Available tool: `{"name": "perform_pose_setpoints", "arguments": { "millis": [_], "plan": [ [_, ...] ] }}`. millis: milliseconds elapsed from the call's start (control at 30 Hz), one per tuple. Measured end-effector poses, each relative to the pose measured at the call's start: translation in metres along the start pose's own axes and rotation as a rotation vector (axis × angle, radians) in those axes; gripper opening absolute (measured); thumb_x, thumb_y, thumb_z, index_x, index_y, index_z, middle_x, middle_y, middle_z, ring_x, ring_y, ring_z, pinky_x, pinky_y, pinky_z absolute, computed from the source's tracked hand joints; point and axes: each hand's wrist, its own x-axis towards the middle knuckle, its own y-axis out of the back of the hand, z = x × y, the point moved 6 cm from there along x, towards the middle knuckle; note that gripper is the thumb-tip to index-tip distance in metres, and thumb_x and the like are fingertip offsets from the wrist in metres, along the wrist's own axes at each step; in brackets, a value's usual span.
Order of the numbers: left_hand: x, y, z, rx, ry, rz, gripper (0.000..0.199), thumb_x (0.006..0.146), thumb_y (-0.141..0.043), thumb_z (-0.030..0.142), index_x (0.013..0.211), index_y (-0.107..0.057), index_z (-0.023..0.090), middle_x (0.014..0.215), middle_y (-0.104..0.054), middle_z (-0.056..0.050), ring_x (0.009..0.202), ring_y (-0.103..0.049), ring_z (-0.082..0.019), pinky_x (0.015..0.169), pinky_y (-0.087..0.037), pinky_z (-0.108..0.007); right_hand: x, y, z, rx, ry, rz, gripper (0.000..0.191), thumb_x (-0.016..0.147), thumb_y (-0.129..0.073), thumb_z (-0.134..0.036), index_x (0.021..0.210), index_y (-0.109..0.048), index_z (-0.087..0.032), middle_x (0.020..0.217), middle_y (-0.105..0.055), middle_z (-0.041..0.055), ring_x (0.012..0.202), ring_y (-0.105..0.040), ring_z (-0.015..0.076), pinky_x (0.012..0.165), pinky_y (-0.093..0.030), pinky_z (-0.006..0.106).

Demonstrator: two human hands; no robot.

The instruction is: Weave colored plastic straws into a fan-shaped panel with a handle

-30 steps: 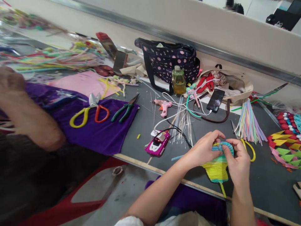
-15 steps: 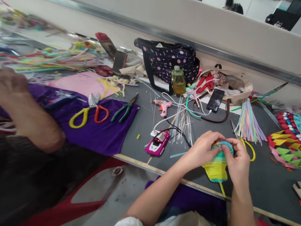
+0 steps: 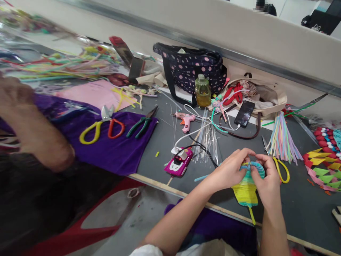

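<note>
A piece of pipe-cleaner craft point(image 3: 245, 193), banded in yellow, teal and blue with a yellow stem, is held over the front of the table. My left hand point(image 3: 233, 169) is closed on its upper left edge. At the upper right edge, my right hand point(image 3: 269, 179) pinches the blue band, thumb pointing up. The fingertips of both hands meet near the top and partly hide it. A blue pipe cleaner point(image 3: 201, 178) sticks out to the left from behind my left wrist. Yellow-handled scissors point(image 3: 282, 170) lie just beyond my right hand.
A purple power strip point(image 3: 183, 165), a pink glue gun point(image 3: 186, 121), thin wires point(image 3: 206, 142) and a phone point(image 3: 244, 113) lie ahead. Pastel pipe cleaners point(image 3: 283, 140) stand right. Left are pliers point(image 3: 144, 122), large scissors point(image 3: 102, 128) on purple cloth point(image 3: 119, 156), and another person's arm point(image 3: 39, 131).
My fingers have shifted slightly along the craft piece's top edge, and the piece has moved a little to the right. Both hands keep their grip.
</note>
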Motion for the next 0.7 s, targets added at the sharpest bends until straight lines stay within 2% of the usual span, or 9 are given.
{"name": "perform_pose_setpoints", "arguments": {
  "millis": [333,467,700],
  "plan": [
    [0.001,-0.002,0.0,-0.005,0.01,0.025,0.054,0.075,-0.048,0.004,0.125,-0.049,0.023,0.096,-0.059,-0.003,0.094,-0.055,-0.019,0.086,-0.044,-0.03,0.0,0.0,-0.004,0.036,-0.035,0.012,0.033,0.078,-0.06,-0.027,0.11,-0.055,-0.022,0.096,-0.058,0.0038,0.087,-0.057,0.0188,0.076,-0.048,0.032],
    [0.003,-0.002,0.0,-0.01,0.023,0.048,0.054,0.075,-0.048,0.003,0.125,-0.051,0.023,0.094,-0.061,-0.002,0.092,-0.056,-0.018,0.084,-0.045,-0.029,0.002,0.0,-0.001,0.054,-0.063,-0.025,0.037,0.078,-0.061,-0.027,0.113,-0.055,-0.022,0.093,-0.057,0.0023,0.085,-0.056,0.0181,0.076,-0.048,0.031],
    [0.006,0.0,-0.001,0.057,0.012,0.081,0.041,0.077,-0.055,0.007,0.116,-0.058,0.022,0.093,-0.065,-0.002,0.087,-0.058,-0.017,0.081,-0.045,-0.028,0.005,0.003,0.006,0.092,-0.095,-0.016,0.037,0.077,-0.065,-0.031,0.111,-0.057,-0.021,0.094,-0.059,0.004,0.084,-0.058,0.0192,0.074,-0.048,0.032]
  ]
}}
